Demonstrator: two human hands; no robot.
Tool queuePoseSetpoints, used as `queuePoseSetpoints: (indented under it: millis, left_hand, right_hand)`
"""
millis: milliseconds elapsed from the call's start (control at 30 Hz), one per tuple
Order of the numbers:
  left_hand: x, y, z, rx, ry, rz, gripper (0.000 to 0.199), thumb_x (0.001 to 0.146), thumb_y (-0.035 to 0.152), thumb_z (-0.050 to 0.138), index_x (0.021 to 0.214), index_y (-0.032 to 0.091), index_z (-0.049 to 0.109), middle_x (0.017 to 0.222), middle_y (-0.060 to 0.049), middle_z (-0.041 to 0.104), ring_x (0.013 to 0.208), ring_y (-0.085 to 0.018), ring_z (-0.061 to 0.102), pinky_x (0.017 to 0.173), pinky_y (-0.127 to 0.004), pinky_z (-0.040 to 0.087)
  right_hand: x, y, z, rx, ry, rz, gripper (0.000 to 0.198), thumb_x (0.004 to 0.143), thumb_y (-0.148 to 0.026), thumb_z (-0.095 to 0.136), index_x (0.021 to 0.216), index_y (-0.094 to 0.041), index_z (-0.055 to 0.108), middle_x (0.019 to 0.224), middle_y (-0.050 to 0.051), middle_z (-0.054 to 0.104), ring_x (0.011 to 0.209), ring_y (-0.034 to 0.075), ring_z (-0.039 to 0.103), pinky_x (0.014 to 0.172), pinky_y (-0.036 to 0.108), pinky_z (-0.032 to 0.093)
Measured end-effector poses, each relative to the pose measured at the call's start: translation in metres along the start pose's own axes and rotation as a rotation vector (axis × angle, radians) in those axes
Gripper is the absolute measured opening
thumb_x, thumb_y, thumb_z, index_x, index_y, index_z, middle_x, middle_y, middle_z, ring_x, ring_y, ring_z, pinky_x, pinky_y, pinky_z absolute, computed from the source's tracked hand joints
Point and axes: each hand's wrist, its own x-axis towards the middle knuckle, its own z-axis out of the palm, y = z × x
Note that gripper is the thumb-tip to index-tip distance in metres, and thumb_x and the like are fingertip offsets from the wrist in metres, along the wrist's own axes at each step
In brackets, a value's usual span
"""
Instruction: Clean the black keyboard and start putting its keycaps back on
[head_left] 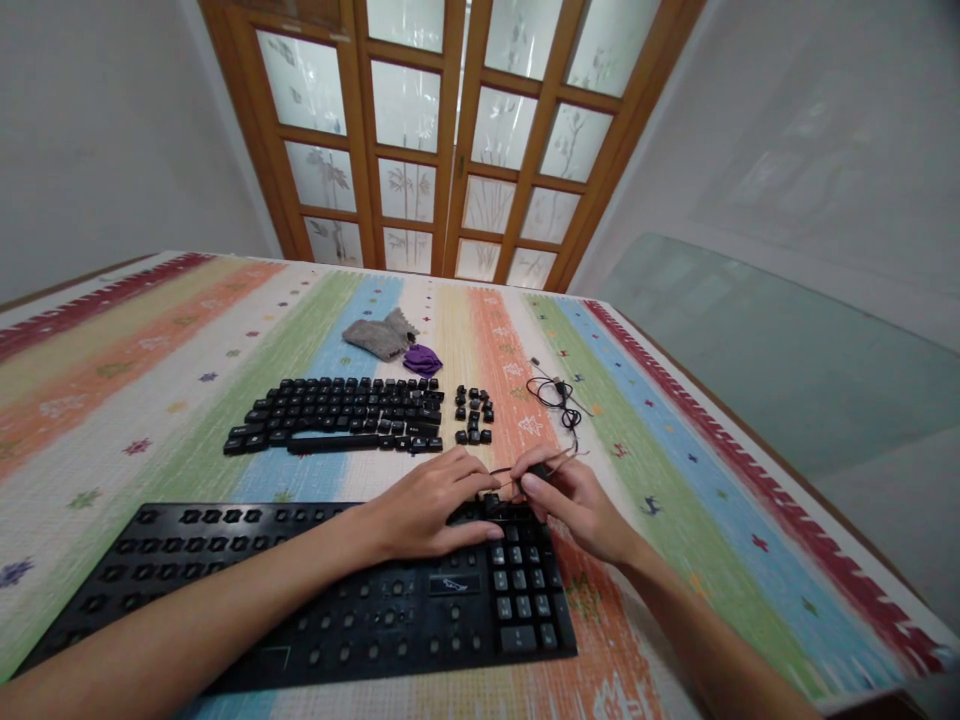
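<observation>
A black keyboard lies in front of me. Most of its left and middle keycaps are off, while the number pad on the right still has its caps. My left hand rests palm down over the keyboard's upper right part, thumb and fingers apart beside a black keycap. Pinched in my right hand is a small dark tool with thin wires, which looks like a wire keycap puller. It is above the number pad's top edge, and my fingers partly hide it.
Removed keycaps stand in rows behind the keyboard, with a smaller group of keycaps to their right. Farther back lie a grey cloth and a purple cloth item. A coiled black cable is at right on the striped tablecloth.
</observation>
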Motion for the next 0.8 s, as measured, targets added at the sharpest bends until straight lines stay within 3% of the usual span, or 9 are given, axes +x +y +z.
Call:
queuePoseSetpoints:
  millis: [267, 467, 600, 800]
  left_hand:
    - [-0.0001, -0.0008, -0.0033, -0.137, -0.026, -0.083, 0.018, 0.094, 0.033, 0.061, 0.101, 0.017, 0.06, 0.094, -0.006, 0.064, 0.09, -0.02, 0.055, 0.082, -0.032, 0.046]
    - [-0.0011, -0.0003, -0.0065, -0.208, 0.003, -0.144, 0.015, 0.092, 0.031, 0.064, 0.097, 0.019, 0.059, 0.093, -0.004, 0.063, 0.087, -0.018, 0.058, 0.078, -0.03, 0.047]
    - [-0.0027, -0.0014, -0.0049, -0.18, 0.072, -0.155, 0.015, 0.093, 0.029, 0.062, 0.103, 0.019, 0.061, 0.092, -0.004, 0.064, 0.085, -0.018, 0.059, 0.076, -0.03, 0.048]
    - [-0.0056, -0.0043, 0.0028, -0.056, 0.216, -0.052, 0.013, 0.097, 0.022, 0.058, 0.11, 0.019, 0.061, 0.089, -0.005, 0.066, 0.085, -0.019, 0.058, 0.077, -0.033, 0.049]
  right_hand:
    - [-0.0017, 0.0015, -0.0008, -0.204, -0.092, -0.107, 0.032, 0.099, -0.047, 0.05, 0.1, -0.019, 0.066, 0.091, 0.005, 0.068, 0.079, 0.016, 0.061, 0.07, 0.028, 0.048]
    - [-0.0026, 0.0045, 0.0, -0.119, -0.11, -0.101, 0.031, 0.099, -0.046, 0.05, 0.103, -0.02, 0.066, 0.093, 0.005, 0.066, 0.077, 0.015, 0.06, 0.065, 0.027, 0.049]
    - [-0.0034, 0.0077, 0.0012, -0.12, -0.048, -0.082, 0.028, 0.099, -0.043, 0.051, 0.103, -0.02, 0.065, 0.09, 0.005, 0.065, 0.072, 0.014, 0.058, 0.062, 0.026, 0.048]
    - [-0.0033, 0.0088, 0.002, -0.21, 0.033, -0.094, 0.024, 0.1, -0.039, 0.049, 0.103, -0.02, 0.064, 0.093, 0.006, 0.067, 0.077, 0.016, 0.061, 0.066, 0.028, 0.049]
